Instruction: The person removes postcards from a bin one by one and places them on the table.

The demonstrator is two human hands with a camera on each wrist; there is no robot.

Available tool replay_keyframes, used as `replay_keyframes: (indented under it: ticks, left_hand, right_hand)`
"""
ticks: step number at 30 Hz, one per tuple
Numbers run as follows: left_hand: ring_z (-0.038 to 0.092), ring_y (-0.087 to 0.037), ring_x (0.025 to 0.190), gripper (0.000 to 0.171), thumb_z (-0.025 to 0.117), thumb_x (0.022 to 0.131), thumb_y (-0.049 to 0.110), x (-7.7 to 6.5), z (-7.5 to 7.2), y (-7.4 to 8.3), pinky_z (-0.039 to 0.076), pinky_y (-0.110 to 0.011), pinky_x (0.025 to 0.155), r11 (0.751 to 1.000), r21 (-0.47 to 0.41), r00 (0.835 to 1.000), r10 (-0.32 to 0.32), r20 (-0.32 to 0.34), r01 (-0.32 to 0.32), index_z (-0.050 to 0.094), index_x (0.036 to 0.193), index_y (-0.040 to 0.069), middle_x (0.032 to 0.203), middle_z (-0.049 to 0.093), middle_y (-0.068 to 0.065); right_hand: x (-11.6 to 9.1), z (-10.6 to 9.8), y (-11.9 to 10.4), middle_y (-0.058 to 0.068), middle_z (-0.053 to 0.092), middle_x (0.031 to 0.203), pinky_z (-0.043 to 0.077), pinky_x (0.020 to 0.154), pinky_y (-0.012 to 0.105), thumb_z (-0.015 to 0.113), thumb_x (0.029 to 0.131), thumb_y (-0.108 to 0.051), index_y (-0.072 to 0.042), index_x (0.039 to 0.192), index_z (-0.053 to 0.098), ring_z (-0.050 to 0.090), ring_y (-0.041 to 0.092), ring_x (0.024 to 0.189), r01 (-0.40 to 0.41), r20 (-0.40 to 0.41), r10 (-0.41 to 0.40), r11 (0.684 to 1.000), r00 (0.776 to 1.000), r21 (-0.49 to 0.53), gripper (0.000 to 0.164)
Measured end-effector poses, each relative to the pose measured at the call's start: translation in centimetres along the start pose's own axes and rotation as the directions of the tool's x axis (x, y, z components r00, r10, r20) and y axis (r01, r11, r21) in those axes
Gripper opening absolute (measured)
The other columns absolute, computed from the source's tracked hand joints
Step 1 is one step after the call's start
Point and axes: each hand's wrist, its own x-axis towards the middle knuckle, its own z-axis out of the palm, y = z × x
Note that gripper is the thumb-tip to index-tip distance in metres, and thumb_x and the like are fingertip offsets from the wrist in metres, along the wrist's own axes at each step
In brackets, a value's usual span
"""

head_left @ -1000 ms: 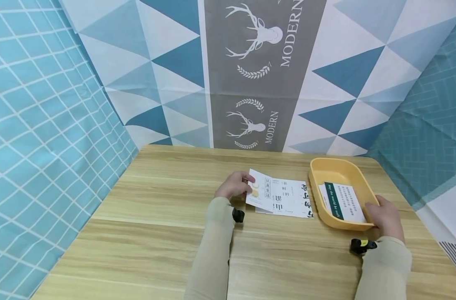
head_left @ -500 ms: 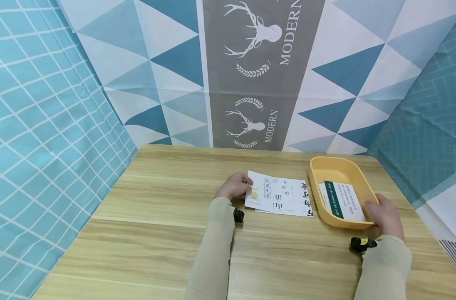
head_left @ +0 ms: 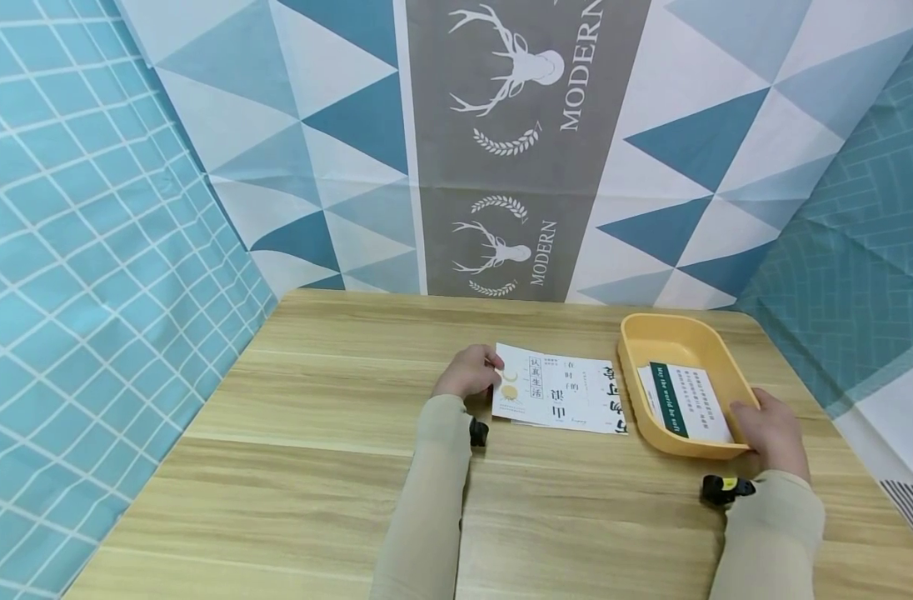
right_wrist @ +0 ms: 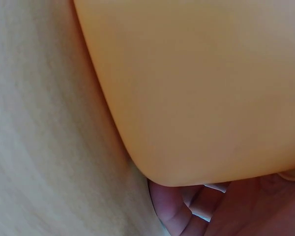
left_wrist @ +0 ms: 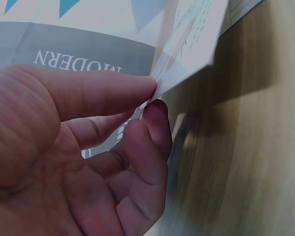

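Observation:
My left hand [head_left: 466,372] pinches the left edge of a white printed card [head_left: 518,395] with a yellow sun and black characters. In the left wrist view, thumb and fingertips meet at the edge of the card [left_wrist: 194,54], which tilts up and casts a shadow on the wood. Other white cards [head_left: 614,398] with bold characters lie beneath and to its right. My right hand [head_left: 775,433] grips the near right corner of a yellow plastic tray [head_left: 670,333], thumb over the rim. The right wrist view shows fingers [right_wrist: 169,206] curled at the tray's outer wall [right_wrist: 196,108].
Inside the tray lies a white card with a green band [head_left: 689,404], with another card's edge under it. The wooden table [head_left: 314,467] runs up to a patterned backdrop [head_left: 516,167], with blue tiled cloth [head_left: 89,250] on the left.
The pinched card has tilted flatter and shifted slightly left, so its characters and sun show more fully. The right hand and tray have hardly moved.

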Motion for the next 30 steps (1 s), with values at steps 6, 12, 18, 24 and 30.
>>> replay_keyframes:
  ticks: [6,12,18,24,30]
  left_hand:
    - [0.051,-0.016,0.063,0.024,0.065,0.089,-0.002,-0.07,-0.01,-0.25,0.043,-0.025,0.057,1.0,0.005,1.0,0.023,-0.021,-0.023,0.064,0.112,0.003,0.092,0.057,-0.007]
    - [0.051,-0.015,0.061,0.023,0.066,0.088,-0.002,-0.07,0.05,-0.33,0.043,-0.025,0.056,1.0,0.001,0.999,0.017,-0.027,-0.017,0.064,0.111,0.004,0.089,0.057,-0.007]
    - [0.051,-0.014,0.059,0.022,0.065,0.088,-0.001,0.03,0.25,-0.34,0.042,-0.027,0.055,0.999,0.046,0.999,-0.007,-0.045,0.009,0.063,0.108,0.006,0.089,0.06,-0.007]
    - [0.053,-0.017,0.069,0.018,0.066,0.087,0.002,-0.08,0.28,-0.26,0.043,-0.028,0.059,0.995,0.098,0.997,-0.016,-0.075,0.023,0.064,0.105,0.008,0.098,0.064,-0.009]
    - [0.055,-0.021,0.077,0.015,0.068,0.087,0.006,0.0,0.28,-0.33,0.044,-0.029,0.062,0.987,0.158,0.997,-0.006,-0.083,0.019,0.064,0.102,0.009,0.1,0.065,-0.008]
  right_hand:
    - [0.0,-0.01,-0.18,0.04,0.026,0.153,0.044,0.098,0.059,0.03,0.106,-0.027,0.004,0.159,0.01,0.042,0.048,0.121,0.01,-0.013,-0.01,1.0,1.0,-0.017,0.065]
    - [0.03,0.05,-0.16,0.04,0.025,0.153,0.04,0.103,0.063,0.03,0.106,-0.028,0.004,0.159,0.011,0.04,0.05,0.122,0.005,-0.021,-0.006,1.0,1.0,-0.021,0.065]
    - [-0.03,0.15,-0.08,0.04,0.024,0.155,0.041,0.103,0.064,0.03,0.106,-0.027,0.002,0.16,0.009,0.041,0.05,0.122,-0.015,-0.011,0.016,1.0,1.0,0.008,0.065]
    - [-0.01,0.09,-0.05,0.04,0.024,0.154,0.041,0.102,0.063,0.031,0.105,-0.028,0.002,0.159,0.009,0.041,0.05,0.122,-0.013,-0.012,0.013,1.0,1.0,-0.009,0.065]
    - [0.0,0.03,-0.11,0.04,0.027,0.152,0.046,0.094,0.057,0.032,0.105,-0.026,0.004,0.159,0.013,0.043,0.049,0.119,0.007,-0.016,-0.007,1.0,1.0,-0.005,0.065]
